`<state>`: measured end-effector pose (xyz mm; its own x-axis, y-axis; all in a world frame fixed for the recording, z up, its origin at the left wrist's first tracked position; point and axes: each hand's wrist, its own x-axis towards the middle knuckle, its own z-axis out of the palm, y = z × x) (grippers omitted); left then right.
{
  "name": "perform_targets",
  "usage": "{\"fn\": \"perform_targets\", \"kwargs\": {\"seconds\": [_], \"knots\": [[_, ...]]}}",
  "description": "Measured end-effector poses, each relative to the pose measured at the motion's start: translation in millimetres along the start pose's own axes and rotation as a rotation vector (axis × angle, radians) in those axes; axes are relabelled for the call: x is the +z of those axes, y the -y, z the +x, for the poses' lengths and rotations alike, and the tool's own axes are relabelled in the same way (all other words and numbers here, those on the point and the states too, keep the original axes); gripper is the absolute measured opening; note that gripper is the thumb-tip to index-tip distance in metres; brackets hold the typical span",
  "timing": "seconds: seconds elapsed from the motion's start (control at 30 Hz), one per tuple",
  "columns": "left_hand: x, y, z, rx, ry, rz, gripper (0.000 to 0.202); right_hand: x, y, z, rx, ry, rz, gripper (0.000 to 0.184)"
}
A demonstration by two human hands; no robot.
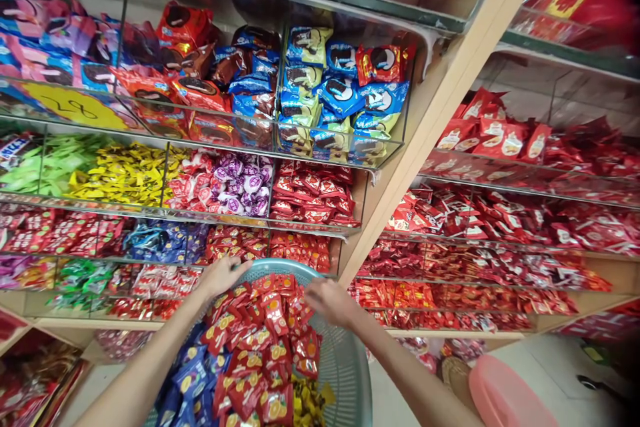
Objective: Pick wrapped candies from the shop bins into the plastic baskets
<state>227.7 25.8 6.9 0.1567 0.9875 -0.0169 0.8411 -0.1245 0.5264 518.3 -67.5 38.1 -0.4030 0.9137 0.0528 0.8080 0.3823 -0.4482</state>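
A green plastic basket (345, 373) holds red candy packets (273, 347) with orange pictures, blue candy packets (193, 373) on the left and a few yellow ones (307, 403) at the lower right. My left hand (225, 275) is closed on the basket's far-left rim, thumb toward the inside. Over the basket's right side, my right hand (327, 300) has its fingers curled at the edge of the red packets. What lies between those fingers is hidden. Just beyond the rim, a shelf bin of similar red packets (303, 250) is partly covered by the basket.
Clear-fronted shelves of wrapped sweets rise ahead, with a yellow price card (67, 105) at upper left. A slanting wooden post (420, 160) divides them from more red-packet shelves (490, 213). A pink plastic object (505, 393) is low on the right.
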Motion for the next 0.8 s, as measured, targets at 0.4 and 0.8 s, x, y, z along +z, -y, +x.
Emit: {"fn": "perform_targets", "kwargs": {"seconds": [0.4,0.8], "knots": [[1.6,2,0,0.030,-0.003,-0.004,0.045,9,-12,113,0.651,-0.087,0.016,0.036],[0.8,3,1,0.009,0.003,-0.034,0.043,16,-8,142,0.794,0.004,0.012,0.043]]}}
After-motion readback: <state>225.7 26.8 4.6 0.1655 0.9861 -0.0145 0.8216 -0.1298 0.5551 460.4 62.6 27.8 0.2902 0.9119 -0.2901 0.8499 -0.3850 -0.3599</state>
